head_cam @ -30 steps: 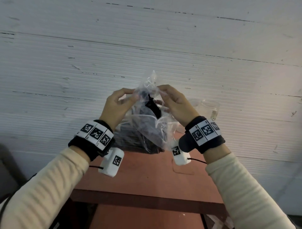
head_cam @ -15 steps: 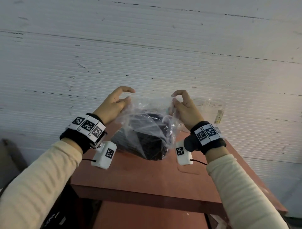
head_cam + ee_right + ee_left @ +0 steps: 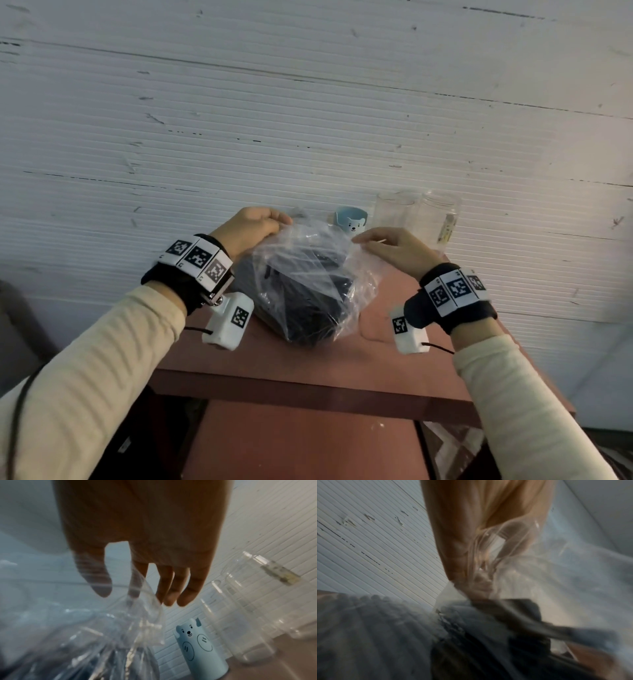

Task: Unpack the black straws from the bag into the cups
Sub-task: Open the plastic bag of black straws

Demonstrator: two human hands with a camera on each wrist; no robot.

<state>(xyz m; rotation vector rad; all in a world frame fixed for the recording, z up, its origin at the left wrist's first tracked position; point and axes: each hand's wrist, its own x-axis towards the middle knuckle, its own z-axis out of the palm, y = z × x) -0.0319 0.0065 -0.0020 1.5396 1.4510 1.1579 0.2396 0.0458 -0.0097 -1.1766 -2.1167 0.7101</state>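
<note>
A clear plastic bag (image 3: 308, 270) full of black straws (image 3: 308, 315) lies on the reddish table (image 3: 308, 363). My left hand (image 3: 253, 226) grips the bag's far left edge with curled fingers; the left wrist view shows plastic (image 3: 488, 574) bunched in the left hand (image 3: 471, 536) above the straws (image 3: 376, 628). My right hand (image 3: 390, 246) hovers at the bag's right side with straight fingers, film draped near its thumb. The right hand (image 3: 145, 547) in its wrist view hangs spread over the bag (image 3: 102, 635). Two clear cups (image 3: 418, 216) stand at the back right.
A pale blue bear-faced cup (image 3: 352, 222) stands behind the bag, seen also as the bear cup (image 3: 199, 646) in the right wrist view, beside the clear cups (image 3: 248, 615). A white ribbed wall (image 3: 308, 120) backs the table. The table's front edge (image 3: 308, 390) is near me.
The bag has come down from mid-air onto the table. My right hand has let go of the plastic and opened; the left hand has curled onto the bag's edge.
</note>
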